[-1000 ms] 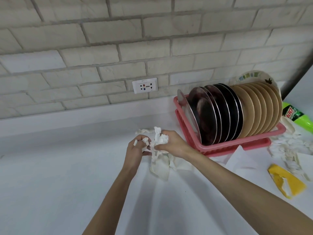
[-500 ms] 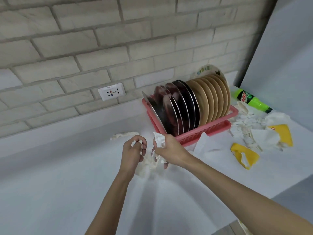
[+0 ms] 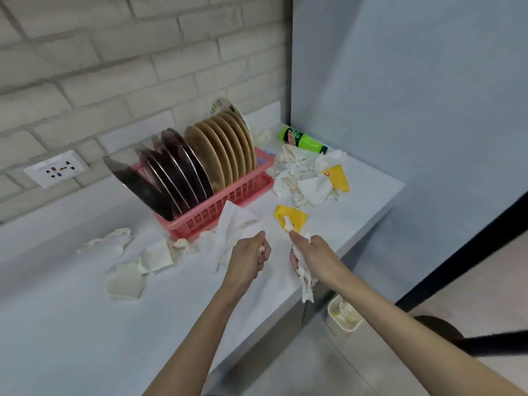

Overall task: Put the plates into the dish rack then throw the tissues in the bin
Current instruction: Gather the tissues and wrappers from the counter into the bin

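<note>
Tissues (image 3: 305, 282) within left hand (image 3: 249, 258), right hand (image 3: 315, 257) grip

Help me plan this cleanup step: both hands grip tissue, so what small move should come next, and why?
Probably lower the right hand past the counter edge toward the small bin on the floor and drop its tissue wad there. The plates already stand in the dish rack, the left hand grips a smaller scrap too, and the bin sits just below the right hand.
</note>
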